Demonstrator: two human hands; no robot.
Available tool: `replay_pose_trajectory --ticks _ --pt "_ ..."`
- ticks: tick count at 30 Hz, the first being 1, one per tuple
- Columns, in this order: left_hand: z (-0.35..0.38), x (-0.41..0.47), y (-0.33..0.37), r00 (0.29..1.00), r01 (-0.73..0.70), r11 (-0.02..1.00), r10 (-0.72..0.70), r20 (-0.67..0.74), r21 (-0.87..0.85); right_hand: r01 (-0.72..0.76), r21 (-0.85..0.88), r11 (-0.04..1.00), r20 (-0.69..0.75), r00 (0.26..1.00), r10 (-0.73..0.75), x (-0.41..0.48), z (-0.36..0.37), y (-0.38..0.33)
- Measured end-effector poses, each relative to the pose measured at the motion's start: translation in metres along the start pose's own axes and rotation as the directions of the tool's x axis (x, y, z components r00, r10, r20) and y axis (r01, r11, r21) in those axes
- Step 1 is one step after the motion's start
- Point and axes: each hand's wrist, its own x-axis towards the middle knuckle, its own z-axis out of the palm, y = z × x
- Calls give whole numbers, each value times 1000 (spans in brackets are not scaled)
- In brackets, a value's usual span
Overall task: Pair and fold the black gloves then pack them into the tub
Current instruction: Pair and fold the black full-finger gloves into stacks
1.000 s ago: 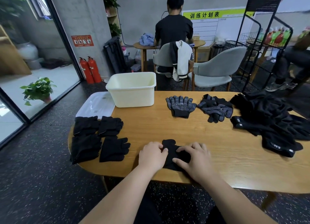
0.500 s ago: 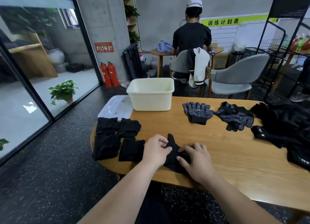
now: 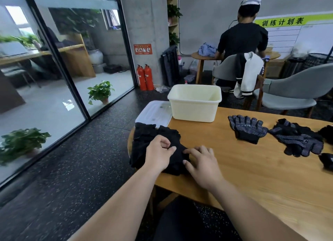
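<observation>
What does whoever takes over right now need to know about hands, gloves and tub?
Hands: left hand pinches the black glove at the near-left edge of the table; right hand presses it with flat fingers.
Done: folded gloves lie just behind the hands.
Tub: behind them, no gloves showing inside; bottom hidden.
Left: finish this fold, pair the dotted gloves and the glove heap, pack everything.

Both forearms (image 3: 126, 201) are bare right to the picture's edge, left hand (image 3: 158, 156) and right hand (image 3: 203, 166) bare too; below the table's (image 3: 261, 183) near edge, black clothing (image 3: 189, 221) covers the lap.
</observation>
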Motion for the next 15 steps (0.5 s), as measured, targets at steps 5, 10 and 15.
replay_pose_trajectory --ticks 5,10,15 --pt "-7 -1 -37 997 -69 966 57 57 250 62 -107 992 207 978 -39 3 21 -19" --pt "-4 -2 -52 962 -273 875 251 108 401 92 -212 973 265 964 -34 -5 30 -21" --pt "0 1 -57 897 -427 570 365 249 702 209 -304 930 300 947 -115 -7 30 -22"
